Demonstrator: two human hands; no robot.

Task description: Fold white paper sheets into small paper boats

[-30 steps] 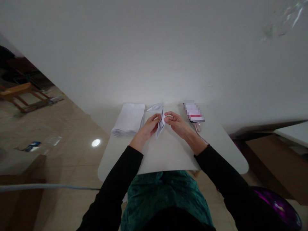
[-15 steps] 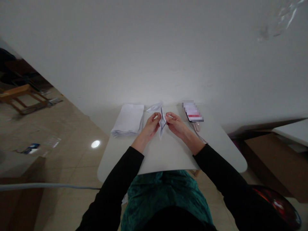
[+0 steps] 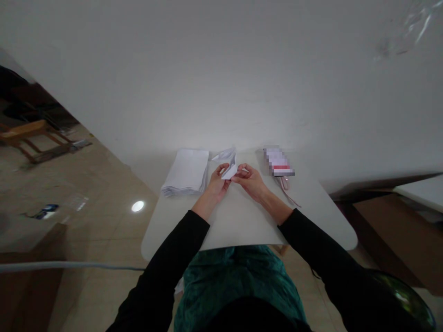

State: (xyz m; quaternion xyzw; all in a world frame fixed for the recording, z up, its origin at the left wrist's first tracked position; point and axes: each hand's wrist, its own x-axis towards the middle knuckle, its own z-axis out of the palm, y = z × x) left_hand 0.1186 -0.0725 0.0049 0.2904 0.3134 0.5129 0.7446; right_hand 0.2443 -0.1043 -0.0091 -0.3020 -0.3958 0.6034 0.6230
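Note:
Between my two hands, just above the white table [image 3: 238,226], is a small piece of folded white paper [image 3: 230,172]. My left hand [image 3: 218,182] is closed on its left side, thumb and fingers pinching it. From the right, my right hand [image 3: 252,182] grips the paper's lower right edge with its fingertips. Directly behind it lies another folded white paper [image 3: 223,154], partly overlapped by the held one. Left of my left hand sits a stack of white paper [image 3: 187,170].
A phone [image 3: 278,161], its screen blurred, lies at the table's back right with a pink strap [image 3: 284,184]. The wall [image 3: 221,83] rises behind the table. Cardboard [image 3: 398,235] stands to the right, a wooden stool [image 3: 31,131] far left, and a cable [image 3: 72,265] crosses at lower left.
The folded paper has turned from upright and narrow, with its middle spread apart, to a tilted position with a flat face showing. My right hand's fingers have shifted to its lower edge.

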